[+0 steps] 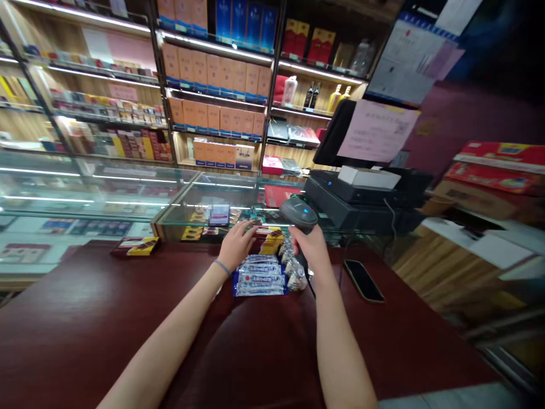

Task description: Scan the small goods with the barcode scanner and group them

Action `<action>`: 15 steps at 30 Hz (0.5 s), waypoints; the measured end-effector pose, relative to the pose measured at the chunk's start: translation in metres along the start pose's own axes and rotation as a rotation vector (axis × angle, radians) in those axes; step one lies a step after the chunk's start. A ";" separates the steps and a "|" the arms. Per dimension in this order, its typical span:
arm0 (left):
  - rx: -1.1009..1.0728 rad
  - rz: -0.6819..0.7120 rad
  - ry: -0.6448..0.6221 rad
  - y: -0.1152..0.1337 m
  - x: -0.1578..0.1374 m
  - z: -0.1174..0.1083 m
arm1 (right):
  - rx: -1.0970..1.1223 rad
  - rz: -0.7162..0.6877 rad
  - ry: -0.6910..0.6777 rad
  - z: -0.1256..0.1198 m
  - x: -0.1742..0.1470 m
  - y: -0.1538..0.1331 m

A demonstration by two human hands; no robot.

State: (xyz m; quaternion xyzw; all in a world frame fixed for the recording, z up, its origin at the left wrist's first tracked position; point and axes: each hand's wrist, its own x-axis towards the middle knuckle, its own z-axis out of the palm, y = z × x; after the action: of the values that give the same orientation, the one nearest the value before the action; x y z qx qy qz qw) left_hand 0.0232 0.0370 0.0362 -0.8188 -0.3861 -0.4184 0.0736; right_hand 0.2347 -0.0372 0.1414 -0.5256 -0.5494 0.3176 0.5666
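My right hand (314, 250) is wrapped around the handle of a dark barcode scanner (299, 213) with a small blue light on its top. Its cable hangs down beside the wrist. My left hand (236, 244), with a band on the wrist, reaches out with fingers extended at the left end of some yellow-and-brown packs (269, 241); whether the fingertips touch them I cannot tell. Between my arms lies a row of blue-and-white packets (260, 278). Several clear-wrapped small items (294, 275) sit to their right, partly hidden by my right hand.
A phone (364, 280) lies on the dark red counter (85, 318) at right. Another yellow-and-brown pack (136, 246) is at left. Beyond stand a glass display case (187, 199), a black till (361, 199) with a monitor (334, 133), and shelves of boxes. Cartons (498, 165) are stacked at right.
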 end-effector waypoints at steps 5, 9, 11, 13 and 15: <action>0.095 0.075 -0.094 0.025 0.012 0.032 | 0.023 0.008 0.047 -0.027 0.005 0.000; 0.101 0.102 -0.123 0.033 0.015 0.045 | 0.055 0.024 0.075 -0.039 0.007 0.001; 0.093 0.107 -0.127 0.033 0.015 0.048 | 0.077 0.039 0.083 -0.041 0.008 0.001; 0.079 0.108 -0.124 0.032 0.015 0.048 | 0.096 0.046 0.088 -0.042 0.008 0.002; 0.056 0.114 -0.124 0.032 0.017 0.046 | 0.101 0.044 0.088 -0.042 0.009 0.002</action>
State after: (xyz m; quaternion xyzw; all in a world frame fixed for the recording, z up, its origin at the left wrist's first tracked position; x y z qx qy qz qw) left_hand 0.0801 0.0444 0.0258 -0.8615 -0.3542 -0.3510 0.0961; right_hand 0.2772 -0.0390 0.1484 -0.5218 -0.4955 0.3338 0.6089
